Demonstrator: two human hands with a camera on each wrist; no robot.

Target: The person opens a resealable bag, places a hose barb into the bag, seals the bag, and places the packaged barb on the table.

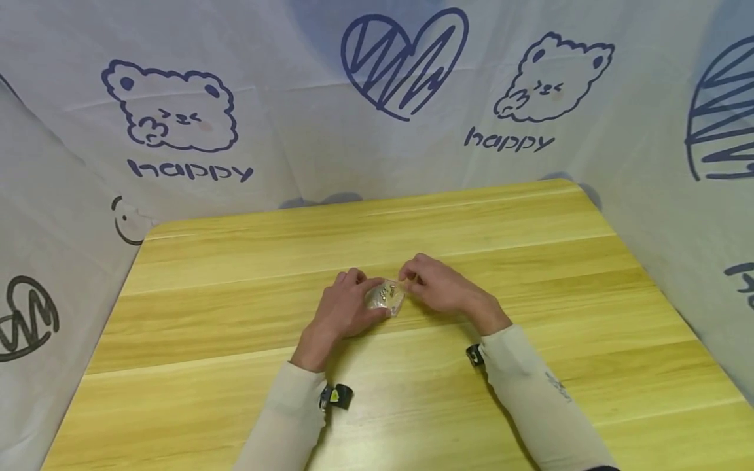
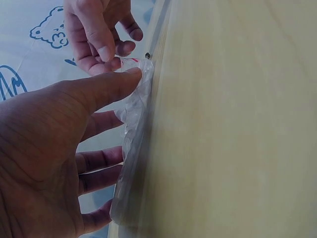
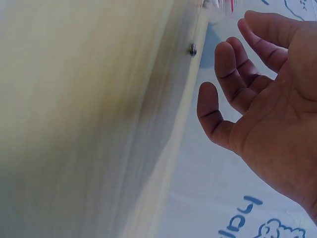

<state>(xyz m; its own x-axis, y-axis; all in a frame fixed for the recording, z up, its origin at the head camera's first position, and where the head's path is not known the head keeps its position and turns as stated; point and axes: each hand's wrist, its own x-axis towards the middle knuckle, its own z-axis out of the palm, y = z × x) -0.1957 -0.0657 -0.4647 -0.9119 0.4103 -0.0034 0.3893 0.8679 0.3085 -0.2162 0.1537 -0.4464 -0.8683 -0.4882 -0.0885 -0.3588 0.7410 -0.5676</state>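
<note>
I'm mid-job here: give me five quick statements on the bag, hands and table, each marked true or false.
1. The left hand holds the clear plastic bag. True.
2. The right hand is left of the bag. False: the right hand is on its right side.
3. The table is plain black. False: the table is yellow with wood grain.
4. A red line shows on the bag. True.
5. A small dark object sits outside the bag. True.

We read "happy" on the white cloth [image 1: 294, 137] beneath the left bear [image 1: 177, 108] and right bear [image 1: 556, 82]; sleeve print [image 1: 557, 387] is illegible.
</note>
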